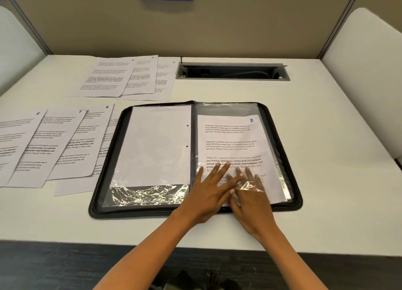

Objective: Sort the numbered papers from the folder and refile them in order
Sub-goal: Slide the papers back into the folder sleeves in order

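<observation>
1. Open black folder (108,172) with glossy, crinkled plastic sleeves, lying near the front edge of the white surface (326,137).
2. Left hand (208,194) and right hand (250,200), fingers spread flat, pressing sheet "2" (235,141) at the right sleeve.
3. Six numbered papers (65,141) in two fans of three toward the left edge.

Open black folder (104,176) (sheet 2 (235,146) part-sleeved), numbered papers (65,146) alongside

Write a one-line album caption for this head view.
Both hands, left hand and right hand, slide paper 2 into the open folder's plastic sleeve.
</observation>
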